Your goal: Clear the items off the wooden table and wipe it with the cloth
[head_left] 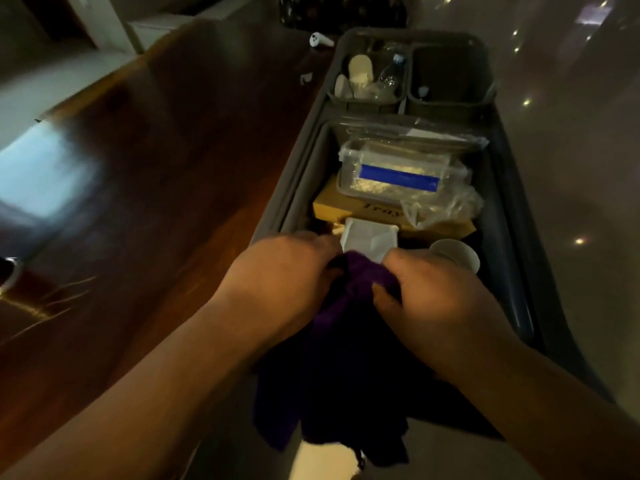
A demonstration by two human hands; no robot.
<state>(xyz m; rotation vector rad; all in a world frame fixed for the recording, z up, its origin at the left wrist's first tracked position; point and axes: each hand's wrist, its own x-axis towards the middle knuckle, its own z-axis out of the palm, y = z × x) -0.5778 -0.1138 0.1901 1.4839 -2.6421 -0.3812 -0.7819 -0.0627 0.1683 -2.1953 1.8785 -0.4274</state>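
The room is dim. A glossy pale floor [571,161] catches small points of light. A white cabinet [152,29] stands at the far left.

The dark polished wooden table [145,188] lies open across its left and near stretch; at its far end a small white cylindrical device [320,40] and a small white scrap [306,77] stand in the way; along its right edge the long grey plastic cart tray [512,237] is crowded with a clear lidded plastic box [398,171], a yellow cardboard box [349,209] and a white paper cup [455,254], leaving little passage.
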